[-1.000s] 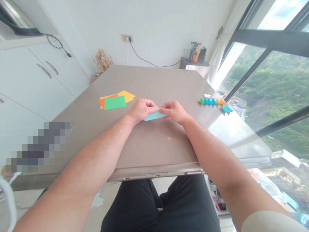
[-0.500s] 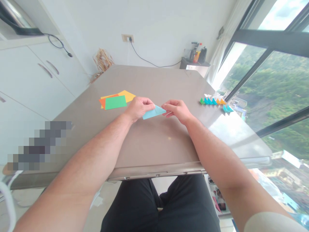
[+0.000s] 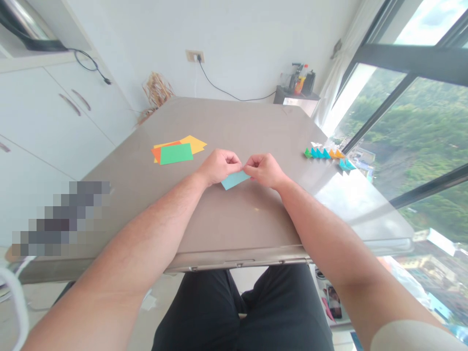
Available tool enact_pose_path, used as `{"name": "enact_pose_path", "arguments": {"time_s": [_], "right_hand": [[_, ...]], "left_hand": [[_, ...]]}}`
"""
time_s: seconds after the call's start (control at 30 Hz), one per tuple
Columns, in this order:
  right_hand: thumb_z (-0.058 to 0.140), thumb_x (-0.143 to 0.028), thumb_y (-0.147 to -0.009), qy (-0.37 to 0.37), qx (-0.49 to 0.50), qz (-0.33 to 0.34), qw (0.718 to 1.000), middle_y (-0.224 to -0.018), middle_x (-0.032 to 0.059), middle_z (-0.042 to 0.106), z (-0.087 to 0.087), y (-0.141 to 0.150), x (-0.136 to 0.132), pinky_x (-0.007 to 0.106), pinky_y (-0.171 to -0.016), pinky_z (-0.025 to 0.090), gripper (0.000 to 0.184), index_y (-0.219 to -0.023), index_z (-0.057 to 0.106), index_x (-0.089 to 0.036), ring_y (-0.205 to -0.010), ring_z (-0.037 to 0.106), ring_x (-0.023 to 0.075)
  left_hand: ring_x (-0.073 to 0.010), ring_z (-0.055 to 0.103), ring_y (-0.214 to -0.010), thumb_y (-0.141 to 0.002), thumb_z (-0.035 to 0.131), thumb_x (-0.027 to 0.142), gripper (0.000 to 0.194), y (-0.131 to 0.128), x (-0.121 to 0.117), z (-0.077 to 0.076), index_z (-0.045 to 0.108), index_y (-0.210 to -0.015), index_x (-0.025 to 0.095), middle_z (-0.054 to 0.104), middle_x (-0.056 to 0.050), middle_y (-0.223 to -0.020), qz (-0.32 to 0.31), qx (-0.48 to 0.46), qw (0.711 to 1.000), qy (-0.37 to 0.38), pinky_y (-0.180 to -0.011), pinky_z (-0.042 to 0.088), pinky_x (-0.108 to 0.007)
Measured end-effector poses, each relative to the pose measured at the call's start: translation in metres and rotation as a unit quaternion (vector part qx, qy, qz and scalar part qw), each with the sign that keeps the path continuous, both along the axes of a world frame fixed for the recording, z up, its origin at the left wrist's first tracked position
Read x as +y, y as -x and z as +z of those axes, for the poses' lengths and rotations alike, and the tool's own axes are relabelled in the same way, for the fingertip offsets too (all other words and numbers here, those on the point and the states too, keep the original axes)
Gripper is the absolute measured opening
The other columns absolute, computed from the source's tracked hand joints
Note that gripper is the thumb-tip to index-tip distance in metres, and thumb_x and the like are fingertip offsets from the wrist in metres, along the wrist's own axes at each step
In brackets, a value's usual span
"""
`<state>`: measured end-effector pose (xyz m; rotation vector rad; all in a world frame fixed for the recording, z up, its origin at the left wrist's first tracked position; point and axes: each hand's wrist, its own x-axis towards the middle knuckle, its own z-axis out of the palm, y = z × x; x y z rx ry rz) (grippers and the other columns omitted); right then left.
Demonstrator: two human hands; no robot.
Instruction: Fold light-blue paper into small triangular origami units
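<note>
A light blue piece of folded paper (image 3: 234, 181) is pinched between my two hands, low over the middle of the table. My left hand (image 3: 221, 165) grips its upper edge with thumb and fingers. Close beside it, my right hand (image 3: 263, 170) pinches the paper's right end, with the fingertips of both hands almost meeting. The paper's lower left part shows below the hands; its upper part is hidden behind the fingers.
Left of my hands lie a green sheet (image 3: 177, 153), an orange sheet (image 3: 156, 154) and yellow paper (image 3: 193, 142), overlapping. Several small folded paper boats (image 3: 323, 153) in green, blue and orange stand near the table's right edge. Blurred squares (image 3: 62, 219) cover something at the left.
The blue paper has tilted and moved slightly toward me. My left hand has shifted right, so both hands' fingertips are closer together.
</note>
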<state>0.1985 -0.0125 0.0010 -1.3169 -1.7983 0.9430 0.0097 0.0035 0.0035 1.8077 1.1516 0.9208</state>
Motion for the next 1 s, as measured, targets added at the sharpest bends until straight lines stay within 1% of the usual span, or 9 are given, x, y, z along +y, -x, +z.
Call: {"name": "enact_pose_path", "arguments": {"time_s": [0.1,0.17,0.23,0.3,0.37,0.47,0.63,0.87,1.0], "right_hand": [[0.060,-0.024,-0.067,0.001,0.013,-0.011,1.000,-0.052,-0.0025,0.057,0.001,-0.005,0.001,0.026,-0.050,0.037,0.006,-0.063,0.063,-0.020,-0.052,0.051,0.0127],[0.061,-0.023,-0.066,0.008,0.036,-0.033,0.999,-0.051,-0.0025,0.053,0.002,-0.010,0.003,0.026,-0.049,0.036,0.005,-0.061,0.061,-0.020,-0.052,0.052,0.0132],[0.062,-0.023,-0.065,0.019,0.060,-0.048,0.997,-0.051,-0.0024,0.052,0.003,-0.013,0.004,0.026,-0.050,0.038,0.006,-0.060,0.060,-0.020,-0.053,0.053,0.0137],[0.063,-0.023,-0.065,0.024,0.074,-0.042,0.996,-0.053,-0.0022,0.052,0.003,-0.013,0.004,0.026,-0.050,0.040,0.007,-0.060,0.060,-0.020,-0.054,0.054,0.0135],[0.063,-0.024,-0.066,0.023,0.075,-0.027,0.997,-0.054,-0.0024,0.052,0.001,-0.010,0.004,0.026,-0.051,0.041,0.007,-0.060,0.060,-0.020,-0.055,0.054,0.0132],[0.063,-0.025,-0.067,0.017,0.052,-0.007,0.998,-0.056,-0.0025,0.054,-0.001,-0.005,0.003,0.026,-0.052,0.041,0.007,-0.063,0.061,-0.020,-0.056,0.052,0.0129],[0.065,-0.034,-0.074,-0.012,-0.014,0.016,1.000,-0.059,-0.0025,0.057,0.001,-0.002,0.001,0.026,-0.054,0.038,0.017,-0.066,0.063,-0.020,-0.059,0.049,0.0121],[0.066,-0.053,-0.081,-0.044,-0.052,-0.031,0.997,-0.057,0.0005,0.061,0.000,-0.004,0.005,0.027,-0.053,0.036,0.042,-0.057,0.057,-0.019,-0.056,0.048,0.0118],[0.068,-0.051,-0.081,-0.038,-0.018,-0.025,0.999,-0.060,0.0010,0.065,-0.001,-0.007,0.004,0.026,-0.053,0.038,0.036,-0.065,0.065,-0.019,-0.057,0.052,0.0123]], "left_hand": [[-0.0133,0.055,-0.058,-0.067,0.070,0.027,0.009,0.012,0.008,0.000,0.069,-0.064,0.017,0.065,-0.001,-0.062,0.045,-0.008,0.999,-0.005,-0.057,0.042,-0.027],[-0.0134,0.056,-0.055,-0.066,0.067,0.024,0.007,0.024,0.016,0.002,0.066,-0.064,0.018,0.064,-0.001,-0.060,0.104,-0.067,0.992,0.010,-0.059,0.046,-0.029],[-0.0132,0.059,-0.057,-0.066,0.070,0.027,0.010,0.031,0.020,0.003,0.066,-0.067,0.018,0.067,-0.002,-0.064,0.130,-0.107,0.986,0.020,-0.060,0.048,-0.029],[-0.0147,0.064,-0.064,-0.070,0.072,0.035,0.019,0.029,0.019,0.004,0.071,-0.077,0.018,0.072,-0.004,-0.075,0.097,-0.109,0.989,0.036,-0.062,0.049,-0.028],[-0.0160,0.066,-0.073,-0.074,0.071,0.042,0.027,0.019,0.013,0.003,0.075,-0.087,0.018,0.075,-0.005,-0.084,0.032,-0.078,0.996,0.036,-0.066,0.049,-0.028],[-0.0153,0.062,-0.070,-0.072,0.074,0.040,0.022,0.003,0.004,0.001,0.073,-0.075,0.018,0.072,-0.003,-0.075,-0.016,-0.007,1.000,-0.008,-0.065,0.046,-0.027],[-0.0151,0.058,-0.064,-0.071,0.072,0.037,0.020,-0.001,0.002,0.000,0.070,-0.068,0.018,0.069,-0.003,-0.069,0.006,0.046,0.998,-0.030,-0.059,0.043,-0.027],[-0.0139,0.056,-0.061,-0.069,0.074,0.035,0.019,0.004,0.005,0.001,0.070,-0.067,0.017,0.067,-0.002,-0.065,0.072,0.015,0.997,-0.024,-0.058,0.041,-0.026],[-0.0140,0.057,-0.062,-0.069,0.074,0.035,0.018,0.004,0.005,-0.002,0.071,-0.067,0.017,0.068,-0.002,-0.066,0.075,0.001,0.997,-0.015,-0.059,0.042,-0.026]]}}
